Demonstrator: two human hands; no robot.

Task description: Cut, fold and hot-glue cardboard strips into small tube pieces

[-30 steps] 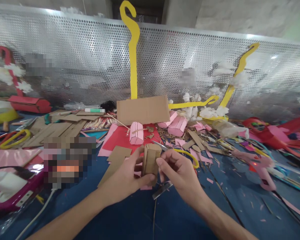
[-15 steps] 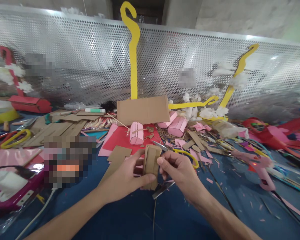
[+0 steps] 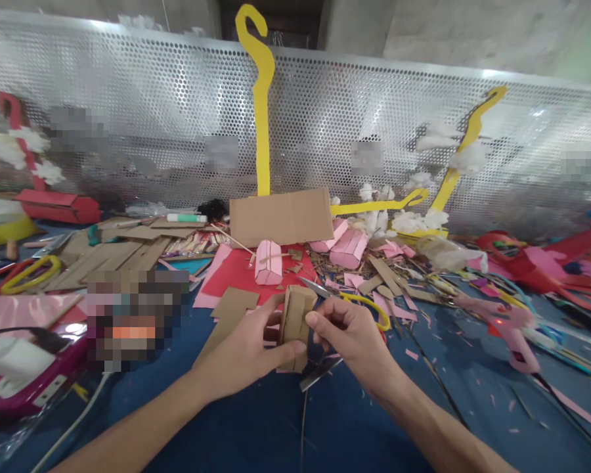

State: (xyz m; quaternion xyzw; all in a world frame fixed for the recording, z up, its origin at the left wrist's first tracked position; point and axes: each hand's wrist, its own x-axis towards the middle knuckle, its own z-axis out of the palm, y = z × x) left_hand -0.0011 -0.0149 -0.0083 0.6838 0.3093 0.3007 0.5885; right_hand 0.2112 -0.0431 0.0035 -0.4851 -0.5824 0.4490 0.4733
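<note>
A small box of folded brown cardboard (image 3: 295,315) is held upright just above the table in front of me. My left hand (image 3: 263,351) grips it from the left, its thumb across the lower front and its fingers behind. My right hand (image 3: 347,335) is closed at the box's right side, thumb and forefinger pinching at its edge. Scissors with yellow handles (image 3: 374,309) lie behind my right hand, partly hidden. A flat metal blade (image 3: 319,373) shows below it. Past the box lie a pink paper-covered box (image 3: 268,263) and red paper (image 3: 231,269).
A pink glue gun (image 3: 509,325) lies at right, its light glowing. Scissors (image 3: 34,272), cardboard strips (image 3: 113,259) and a purple power strip (image 3: 39,387) occupy the left. A large cardboard piece (image 3: 282,217) and a tall yellow hook (image 3: 262,118) stand before a perforated metal screen (image 3: 177,112).
The cardboard box has tilted slightly, and more of its lower front shows below my left thumb. Both hands keep nearly the same place around it.
</note>
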